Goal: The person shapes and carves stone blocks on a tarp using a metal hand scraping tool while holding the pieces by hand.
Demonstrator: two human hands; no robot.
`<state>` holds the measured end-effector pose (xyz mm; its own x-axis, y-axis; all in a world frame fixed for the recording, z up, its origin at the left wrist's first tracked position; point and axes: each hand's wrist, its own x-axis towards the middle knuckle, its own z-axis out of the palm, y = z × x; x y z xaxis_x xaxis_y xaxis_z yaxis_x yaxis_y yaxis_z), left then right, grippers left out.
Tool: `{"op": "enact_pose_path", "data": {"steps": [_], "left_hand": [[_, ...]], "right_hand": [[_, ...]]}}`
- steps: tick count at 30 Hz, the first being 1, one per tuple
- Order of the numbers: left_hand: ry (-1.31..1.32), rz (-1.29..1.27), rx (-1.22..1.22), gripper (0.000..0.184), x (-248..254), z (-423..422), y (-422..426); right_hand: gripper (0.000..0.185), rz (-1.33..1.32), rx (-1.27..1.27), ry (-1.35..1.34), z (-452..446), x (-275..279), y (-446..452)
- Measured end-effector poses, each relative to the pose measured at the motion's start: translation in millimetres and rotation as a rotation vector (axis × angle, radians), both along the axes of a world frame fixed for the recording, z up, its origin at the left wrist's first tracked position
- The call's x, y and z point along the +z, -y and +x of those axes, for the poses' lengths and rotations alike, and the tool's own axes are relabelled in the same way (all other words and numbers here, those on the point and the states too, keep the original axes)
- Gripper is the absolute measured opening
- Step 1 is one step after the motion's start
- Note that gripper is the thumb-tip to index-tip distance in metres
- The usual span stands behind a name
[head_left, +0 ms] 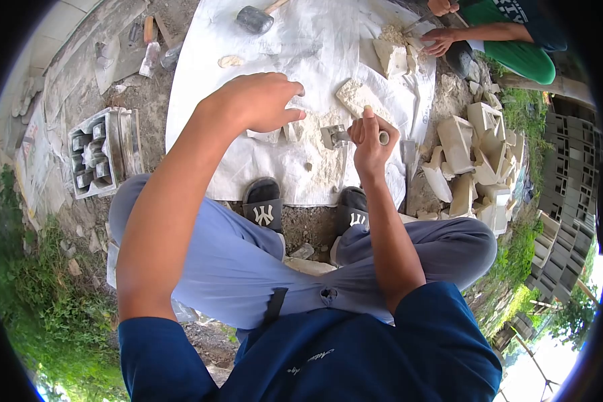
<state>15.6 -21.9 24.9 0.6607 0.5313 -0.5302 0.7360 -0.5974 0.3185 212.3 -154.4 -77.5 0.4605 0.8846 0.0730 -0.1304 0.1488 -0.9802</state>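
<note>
My right hand [373,142] is closed round the handle of a short tool with a flat, squarish metal head [333,137], which looks like a scraper. Its head points left, over pale crumbs [323,164] on a white sheet [208,80]. My left hand [264,100] is held over the sheet with thumb and fingers apart and nothing between them. Below it lie pale broken pieces [269,136], partly hidden by the hand. Just beyond my right hand rests a flat pale slab [363,97] with a crumbly surface.
A black-headed mallet [255,20] lies at the sheet's far end. On the left stands a metal block mould [104,153]; a brush-like tool [150,57] lies beyond it. Broken pale blocks [472,154] pile up at right. A co-worker's hand [439,41] is near rubble at upper right.
</note>
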Motion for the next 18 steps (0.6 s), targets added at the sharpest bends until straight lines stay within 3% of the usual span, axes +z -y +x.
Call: {"op": "enact_pose_path", "data": {"steps": [2, 5, 14, 17, 18], "left_hand": [[0.009, -0.001, -0.006, 0.051, -1, 2, -1], [-0.028, 0.021, 0.005, 0.051, -10, -2, -3], [-0.053, -0.016, 0.022, 0.051, -1, -7, -1], [0.019, 0.009, 0.003, 0.051, -5, -6, 0], [-0.012, 0.01, 0.017, 0.051, -9, -7, 0]], "right_hand": [[0.051, -0.122, 0.055, 0.034, 1, -60, 3], [0.05, -0.11, 0.024, 0.082, 7, -73, -2], [0.057, -0.034, -0.028, -0.014, -1, 23, -10], [0.052, -0.162, 0.011, 0.147, -11, -28, -12], [0.049, -0.155, 0.08, 0.39, -4, -80, -4]]}}
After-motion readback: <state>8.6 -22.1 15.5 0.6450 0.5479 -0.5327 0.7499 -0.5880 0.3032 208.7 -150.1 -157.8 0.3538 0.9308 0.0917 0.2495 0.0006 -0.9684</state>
